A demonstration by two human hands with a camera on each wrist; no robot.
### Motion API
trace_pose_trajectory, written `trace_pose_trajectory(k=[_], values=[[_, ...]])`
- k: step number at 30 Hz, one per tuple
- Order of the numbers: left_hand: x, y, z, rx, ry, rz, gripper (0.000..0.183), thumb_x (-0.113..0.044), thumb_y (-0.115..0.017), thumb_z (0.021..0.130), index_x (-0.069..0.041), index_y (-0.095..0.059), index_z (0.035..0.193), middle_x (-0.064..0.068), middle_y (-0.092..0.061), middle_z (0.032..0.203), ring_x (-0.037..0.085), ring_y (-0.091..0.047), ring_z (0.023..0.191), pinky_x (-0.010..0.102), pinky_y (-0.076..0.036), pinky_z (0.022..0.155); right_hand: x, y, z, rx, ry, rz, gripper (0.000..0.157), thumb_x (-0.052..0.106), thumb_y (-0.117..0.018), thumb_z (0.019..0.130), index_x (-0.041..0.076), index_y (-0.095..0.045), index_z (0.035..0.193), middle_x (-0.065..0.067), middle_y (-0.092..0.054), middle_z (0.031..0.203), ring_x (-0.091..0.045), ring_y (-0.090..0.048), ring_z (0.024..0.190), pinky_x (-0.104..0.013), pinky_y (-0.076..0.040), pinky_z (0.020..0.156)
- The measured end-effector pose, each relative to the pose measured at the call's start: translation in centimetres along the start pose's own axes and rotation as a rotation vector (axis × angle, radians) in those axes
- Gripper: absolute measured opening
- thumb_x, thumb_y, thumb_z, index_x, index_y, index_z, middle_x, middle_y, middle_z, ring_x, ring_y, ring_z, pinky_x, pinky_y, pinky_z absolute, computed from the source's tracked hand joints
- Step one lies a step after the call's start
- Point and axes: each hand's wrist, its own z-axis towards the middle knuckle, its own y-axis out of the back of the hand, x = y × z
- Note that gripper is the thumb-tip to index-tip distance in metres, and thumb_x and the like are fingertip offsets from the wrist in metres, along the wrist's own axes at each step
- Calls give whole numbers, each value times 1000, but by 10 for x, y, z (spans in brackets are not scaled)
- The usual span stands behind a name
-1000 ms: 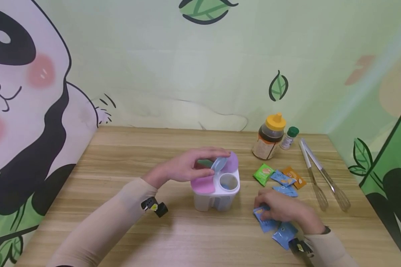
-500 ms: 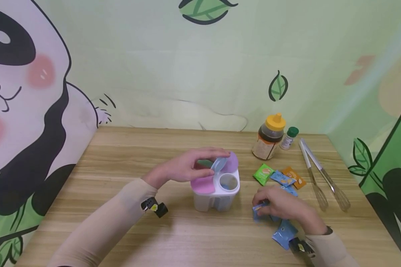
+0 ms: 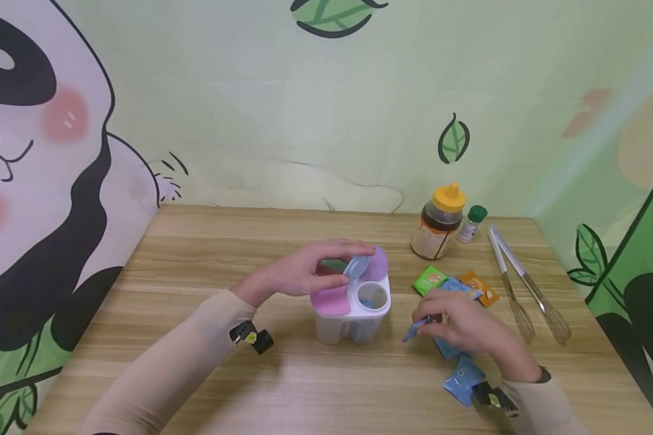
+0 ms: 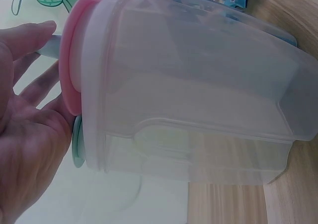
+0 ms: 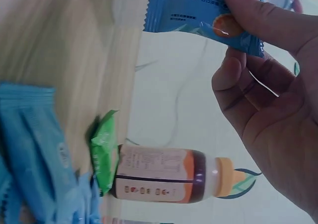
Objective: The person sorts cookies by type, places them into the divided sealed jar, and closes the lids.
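Note:
A lidded storage box (image 3: pixel 354 326) with a clear body stands mid-table, its white top fitted with coloured flip lids. My left hand (image 3: pixel 310 266) reaches over it, fingers and thumb at the raised blue lid (image 3: pixel 357 267) and holding it up beside the round opening (image 3: pixel 372 296). The left wrist view shows the thumb against that lid, next to the pink lid (image 4: pixel 71 55). My right hand (image 3: pixel 459 320) pinches a small blue snack packet (image 5: pixel 189 8) between thumb and fingers, to the right of the box. More blue packets (image 3: pixel 464 380) lie under and near that hand.
Behind the right hand lie a green packet (image 3: pixel 428 281) and an orange packet (image 3: pixel 481 288). A yellow-capped bottle (image 3: pixel 438 226) and a small green-capped jar (image 3: pixel 471 225) stand at the back. Two metal whisks (image 3: pixel 528 284) lie at the right. A painted wall rises behind the table.
My right hand has lifted one blue packet from the group on the table, moving slightly up and away from me. The left hand and the raised lid have stayed in place.

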Motion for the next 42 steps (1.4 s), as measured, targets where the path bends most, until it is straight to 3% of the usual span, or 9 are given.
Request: trace_pose_trajectory(k=[8,12,15,19,23,33,42], values=[[0,0,0,2,-5,-7,54,-5,-63,93,-11,-47,145,0,-41,153,18,-45,134,32,-54,94,7,9,7,-79,117,18,25,5,-82,74,23,-71,88,14,-67,86,-3,-56,75,-23,-50,64],[1,1,1,-1,-2,5,54,-6,-63,94,-12,-47,145,-1,-41,152,18,-45,134,31,-54,94,11,15,10,-111,153,22,26,4,-81,76,23,-71,91,13,-68,87,-2,-56,75,-19,-47,78],[1,1,1,-2,-3,12,54,-6,-63,94,-13,-47,145,-1,-41,152,18,-45,134,31,-54,94,15,19,13,-108,148,34,29,2,-79,77,24,-71,93,14,-69,88,-2,-58,77,-17,-46,83],[2,1,1,-1,-7,10,54,-6,-62,94,-12,-47,145,-1,-41,152,18,-44,135,31,-54,94,20,25,16,-96,138,67,29,0,-76,81,24,-71,97,13,-69,92,-4,-60,84,-22,-51,74],[0,1,0,-2,-4,8,54,-6,-62,94,-11,-47,145,0,-40,153,19,-43,135,31,-54,94,26,29,20,-106,143,78,29,-1,-75,82,23,-70,98,12,-68,96,-5,-62,89,-23,-53,74],[-1,1,0,0,-7,7,54,-6,-63,94,-12,-46,145,-1,-40,153,18,-44,135,31,-54,94,37,31,30,-167,182,108,32,-5,-77,77,20,-71,97,9,-70,91,-5,-64,79,-21,-53,67],[1,0,1,12,-20,-10,54,-6,-62,94,-9,-45,145,-1,-40,153,18,-44,134,31,-54,93,42,30,37,-183,178,182,27,-6,-75,80,16,-70,94,4,-70,88,-7,-63,78,-19,-53,70]])
